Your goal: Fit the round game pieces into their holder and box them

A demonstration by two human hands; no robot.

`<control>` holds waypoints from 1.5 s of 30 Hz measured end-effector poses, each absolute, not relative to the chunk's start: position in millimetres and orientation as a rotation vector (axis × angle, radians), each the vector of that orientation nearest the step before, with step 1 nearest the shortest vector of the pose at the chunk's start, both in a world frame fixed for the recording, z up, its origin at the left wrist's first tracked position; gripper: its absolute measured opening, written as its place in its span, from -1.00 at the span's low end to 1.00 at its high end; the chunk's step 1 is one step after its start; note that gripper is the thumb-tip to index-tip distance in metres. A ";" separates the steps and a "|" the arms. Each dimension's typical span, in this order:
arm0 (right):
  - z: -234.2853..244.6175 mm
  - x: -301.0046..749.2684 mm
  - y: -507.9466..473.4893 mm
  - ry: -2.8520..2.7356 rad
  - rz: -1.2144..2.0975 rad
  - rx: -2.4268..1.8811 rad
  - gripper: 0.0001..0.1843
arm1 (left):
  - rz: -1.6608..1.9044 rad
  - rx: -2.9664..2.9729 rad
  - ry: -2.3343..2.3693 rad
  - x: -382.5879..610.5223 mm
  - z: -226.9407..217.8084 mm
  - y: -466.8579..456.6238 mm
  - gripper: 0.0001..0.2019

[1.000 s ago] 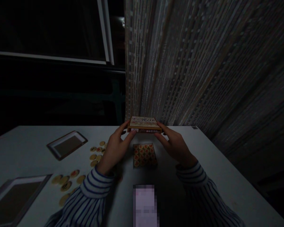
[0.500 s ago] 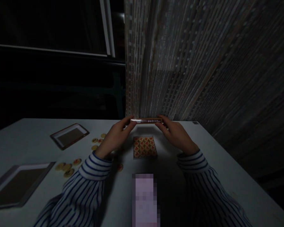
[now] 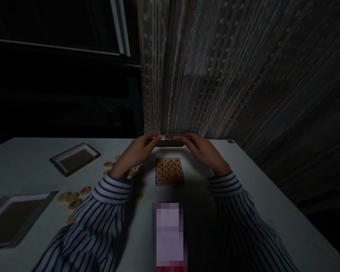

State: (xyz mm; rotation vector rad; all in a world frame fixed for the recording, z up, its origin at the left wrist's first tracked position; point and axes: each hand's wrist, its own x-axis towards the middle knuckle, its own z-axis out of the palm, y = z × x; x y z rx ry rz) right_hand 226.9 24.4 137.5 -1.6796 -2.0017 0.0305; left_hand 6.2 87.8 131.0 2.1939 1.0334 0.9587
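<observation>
- I am holding a flat box (image 3: 172,138) by its two ends, above the far part of the table (image 3: 262,189); its narrow printed side is facing me and a dark brownish surface is showing below it.
- My left hand (image 3: 136,152) is gripping the left end, thumb on the near side; my right hand (image 3: 206,152) is mirroring it on the right. Judgement: gripping both ends is probably keeping the box steady.
- Beneath and nearer, a square tray (image 3: 170,184) is lying between my forearms, packed with round pieces (image 3: 166,172) in close rows, red characters up; the straight walls are presumably keeping the rows tidy.
- Loose discs (image 3: 73,197), pale and wood-like, are lying scattered on the left, some overlapping; a single disc (image 3: 139,196) is sitting just left of the tray.
- Farther left, a shallow open box (image 3: 76,158), brown-rimmed and pale-walled, is lying hollow side up; a second open box (image 3: 15,223) is lying nearer.
- Behind, a stringy curtain (image 3: 178,75) is hanging in ribbed, flecked strands.
</observation>
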 end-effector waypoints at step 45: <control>111.3 230.9 53.3 -2.147 0.095 -1.786 -0.53 | 0.742 2.224 1.254 7.5 96.4 108.1 -0.49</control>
